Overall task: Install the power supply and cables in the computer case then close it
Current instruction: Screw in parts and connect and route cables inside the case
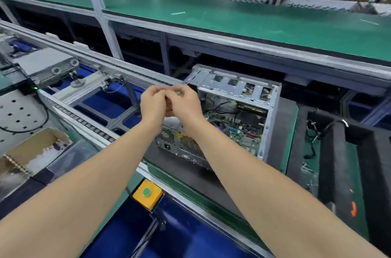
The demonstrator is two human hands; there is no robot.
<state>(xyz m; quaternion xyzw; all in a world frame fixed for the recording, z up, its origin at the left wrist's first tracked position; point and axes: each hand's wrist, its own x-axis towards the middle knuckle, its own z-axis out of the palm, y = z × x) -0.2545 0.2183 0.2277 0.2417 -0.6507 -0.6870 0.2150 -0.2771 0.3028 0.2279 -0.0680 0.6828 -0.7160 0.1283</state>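
Progress check: looks mid-job, with power supply seated in the lower-left corner of the open computer case at centre-right of frame. Left hand and right hand bunched together just above it, fingers curled, can't tell if pinching anything. Probably leaves plugging cables and closing up.

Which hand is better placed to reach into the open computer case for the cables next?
Probably the right hand: it hangs nearer the open side of the computer case, with the motherboard and cables just beside it. The left hand sits farther out.
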